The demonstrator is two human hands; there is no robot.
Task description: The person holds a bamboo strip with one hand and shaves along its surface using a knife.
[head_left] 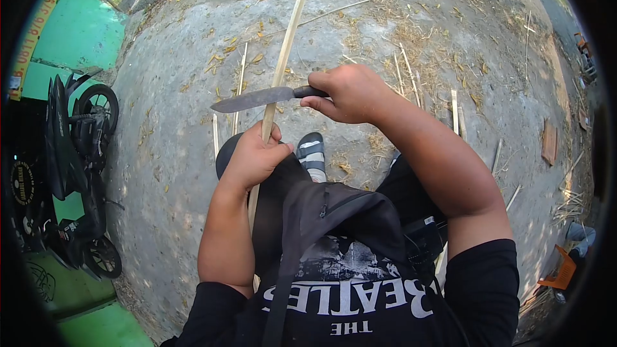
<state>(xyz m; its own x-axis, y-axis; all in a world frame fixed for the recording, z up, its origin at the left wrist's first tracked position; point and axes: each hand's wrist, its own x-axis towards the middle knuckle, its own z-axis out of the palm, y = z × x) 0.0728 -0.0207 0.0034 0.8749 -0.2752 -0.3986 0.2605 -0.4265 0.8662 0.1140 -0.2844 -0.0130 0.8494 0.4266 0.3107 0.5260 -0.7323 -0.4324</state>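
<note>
A long, pale strip of split bamboo (pixel 292 29) runs up and away from my lap. My left hand (pixel 254 157) is closed around its lower part, near my knee. In my right hand (pixel 347 94) is the dark handle of a knife (pixel 250 99) with a broad, worn blade. The blade lies across the strip just above my left hand, its tip pointing left. Whether the edge bites into the strip I cannot tell. Below the left hand the strip carries on beside my thigh, partly hidden by my arm.
Thin bamboo strips (pixel 405 71), shavings and dry leaves litter the concrete ground (pixel 167 103). A motorcycle (pixel 80 173) stands at the left by a green wall (pixel 90 29). To the right are an orange plastic chair (pixel 558 270) and part of another person (pixel 580 239).
</note>
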